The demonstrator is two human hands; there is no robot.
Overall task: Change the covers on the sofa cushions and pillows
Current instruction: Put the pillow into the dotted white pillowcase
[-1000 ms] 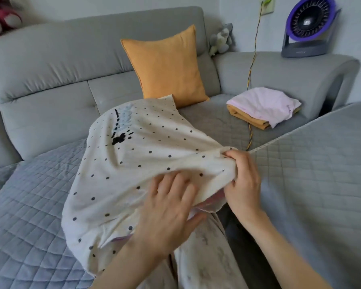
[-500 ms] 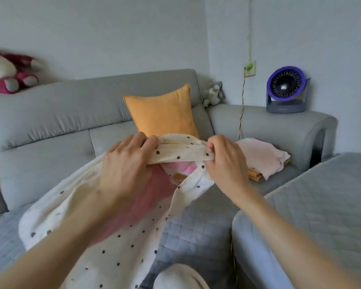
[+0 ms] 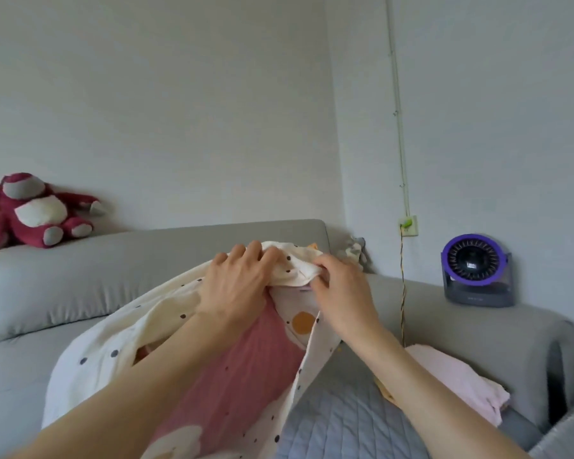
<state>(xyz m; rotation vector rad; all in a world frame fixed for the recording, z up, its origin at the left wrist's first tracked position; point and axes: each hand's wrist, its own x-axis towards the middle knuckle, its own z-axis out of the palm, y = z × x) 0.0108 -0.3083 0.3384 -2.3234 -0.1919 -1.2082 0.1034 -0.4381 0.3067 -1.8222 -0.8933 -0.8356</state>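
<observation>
Your left hand (image 3: 237,286) and right hand (image 3: 340,291) both gripped the dotted cream cover's (image 3: 166,323) bunched edge, the purple fan (image 3: 476,270) at three o'clock.

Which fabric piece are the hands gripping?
The cream polka-dot cover, bunched at its top edge by both hands. The folded pink cloth lies untouched on the seat at right.

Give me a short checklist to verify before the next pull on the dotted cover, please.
1. Left hand grips the dotted cover: ok.
2. Right hand pinches the cover's bunched edge: ok.
3. Pink pillow exposed at the opening: ok.
4. Zipper or closure fully open: cannot tell.
5. Folded pink cloth within reach on the sofa: ok.
</observation>
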